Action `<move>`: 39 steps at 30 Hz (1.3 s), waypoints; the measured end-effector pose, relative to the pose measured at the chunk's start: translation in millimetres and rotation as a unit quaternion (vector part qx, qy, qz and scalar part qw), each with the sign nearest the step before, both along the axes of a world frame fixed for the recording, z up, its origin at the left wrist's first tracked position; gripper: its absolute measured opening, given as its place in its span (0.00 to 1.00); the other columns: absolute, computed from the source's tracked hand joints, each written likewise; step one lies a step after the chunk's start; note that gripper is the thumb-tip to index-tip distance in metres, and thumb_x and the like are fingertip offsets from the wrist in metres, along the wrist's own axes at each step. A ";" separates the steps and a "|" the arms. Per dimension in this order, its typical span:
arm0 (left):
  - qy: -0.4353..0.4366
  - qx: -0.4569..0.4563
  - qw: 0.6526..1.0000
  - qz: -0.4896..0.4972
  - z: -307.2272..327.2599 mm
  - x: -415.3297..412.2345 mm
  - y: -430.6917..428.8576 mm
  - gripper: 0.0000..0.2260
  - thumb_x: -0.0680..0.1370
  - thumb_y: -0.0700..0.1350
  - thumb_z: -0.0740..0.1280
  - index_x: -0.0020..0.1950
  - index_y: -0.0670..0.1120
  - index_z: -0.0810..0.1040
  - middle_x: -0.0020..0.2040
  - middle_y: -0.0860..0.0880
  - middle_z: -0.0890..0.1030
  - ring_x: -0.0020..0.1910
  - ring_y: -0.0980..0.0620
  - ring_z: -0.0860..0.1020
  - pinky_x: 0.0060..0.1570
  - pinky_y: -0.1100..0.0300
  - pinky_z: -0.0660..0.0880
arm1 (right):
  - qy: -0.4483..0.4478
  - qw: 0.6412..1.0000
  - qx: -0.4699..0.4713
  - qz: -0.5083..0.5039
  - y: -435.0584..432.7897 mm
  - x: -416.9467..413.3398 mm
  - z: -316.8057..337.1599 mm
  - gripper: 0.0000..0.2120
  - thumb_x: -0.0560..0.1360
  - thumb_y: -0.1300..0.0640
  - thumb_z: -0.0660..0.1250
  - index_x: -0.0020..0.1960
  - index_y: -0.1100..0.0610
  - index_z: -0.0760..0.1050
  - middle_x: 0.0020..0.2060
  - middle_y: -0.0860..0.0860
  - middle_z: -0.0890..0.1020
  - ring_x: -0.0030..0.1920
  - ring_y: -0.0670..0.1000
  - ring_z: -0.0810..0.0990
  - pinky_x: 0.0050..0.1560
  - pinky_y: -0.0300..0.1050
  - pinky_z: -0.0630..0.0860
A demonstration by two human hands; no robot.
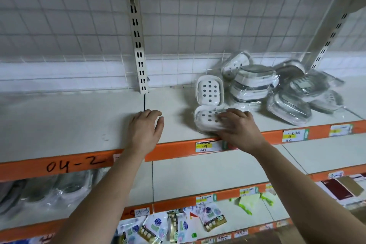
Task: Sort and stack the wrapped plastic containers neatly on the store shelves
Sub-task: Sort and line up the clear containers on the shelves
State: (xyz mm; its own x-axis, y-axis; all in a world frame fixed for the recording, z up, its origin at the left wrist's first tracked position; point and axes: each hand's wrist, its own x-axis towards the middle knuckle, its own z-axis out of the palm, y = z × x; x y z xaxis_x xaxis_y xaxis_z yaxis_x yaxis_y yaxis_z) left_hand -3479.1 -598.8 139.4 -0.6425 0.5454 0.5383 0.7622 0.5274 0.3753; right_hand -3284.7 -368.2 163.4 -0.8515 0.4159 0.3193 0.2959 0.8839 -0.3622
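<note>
On the top shelf (79,123), seen from my head camera, my right hand (239,128) lies over a white wrapped container (206,119) at the front edge. The fingers are spread across its top, pressing rather than gripping, I judge, to slide it square into line. A second white container (210,90) stands tilted on edge just behind it. My left hand (145,128) rests on the bare shelf well to the left, relaxed and holding nothing, likely bracing me. To the right, a loose pile of wrapped containers (251,83) leans unsorted, with grey-lidded ones (291,103) beyond.

The shelf is pale, with an orange front strip (178,147) carrying a price label (204,146). A wire grid (79,25) and slotted upright (138,51) back it, and mixed packets (178,224) fill a lower shelf.
</note>
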 end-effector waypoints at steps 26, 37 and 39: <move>0.074 0.135 0.987 -0.041 4.7 10.2 -7.1 0.23 0.76 0.52 0.65 0.68 0.41 0.73 0.64 0.42 0.74 0.65 0.44 0.74 0.65 0.50 0.72 | 0.131 0.977 -0.140 0.090 -43.6 -100.6 13.5 0.19 0.75 0.39 0.65 0.57 0.52 0.74 0.39 0.50 0.81 0.44 0.52 0.78 0.44 0.44 0.72; 0.074 0.139 0.987 -0.022 4.7 9.1 -6.2 0.21 0.77 0.51 0.65 0.64 0.39 0.75 0.62 0.44 0.76 0.63 0.46 0.75 0.63 0.50 0.73 | 0.161 0.961 -0.219 0.049 -48.6 -135.5 2.5 0.11 0.83 0.56 0.58 0.49 0.57 0.77 0.40 0.54 0.80 0.44 0.56 0.79 0.44 0.44 0.70; 0.077 0.130 0.988 -0.019 5.0 9.0 -6.1 0.21 0.77 0.51 0.65 0.63 0.39 0.76 0.61 0.44 0.77 0.62 0.46 0.75 0.62 0.50 0.73 | 0.066 0.982 -0.171 0.053 -50.5 -135.6 -4.4 0.17 0.83 0.53 0.58 0.39 0.55 0.76 0.42 0.59 0.79 0.46 0.59 0.78 0.44 0.44 0.68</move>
